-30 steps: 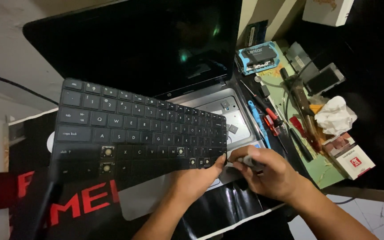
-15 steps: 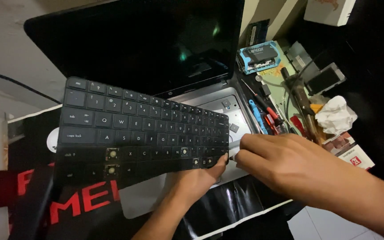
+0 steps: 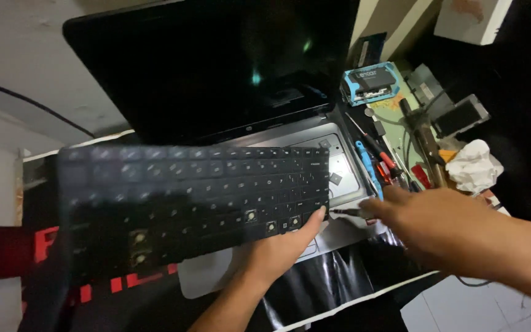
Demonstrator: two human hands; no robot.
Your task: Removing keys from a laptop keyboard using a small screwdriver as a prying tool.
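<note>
I see the laptop (image 3: 216, 74) at centre, screen at twelve o'clock. The detached keyboard (image 3: 192, 197) sits in front of it, toward eight o'clock, above the mat (image 3: 314, 289). My left hand (image 3: 281, 249) is under its six o'clock edge. At three o'clock of the keyboard lies my right hand (image 3: 437, 224), with screwdrivers (image 3: 373, 157) behind it. The crumpled tissue (image 3: 474, 166) lies at three o'clock of them, the small box (image 3: 370, 83) at one o'clock.

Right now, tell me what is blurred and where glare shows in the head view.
Head view: the loose keyboard is motion-smeared, worst toward its left end; the right hand is soft-edged too, the left hand sharper. Greenish glints reflect on the dark laptop screen. The tool clutter at right stays fairly crisp; light is dim.
</note>
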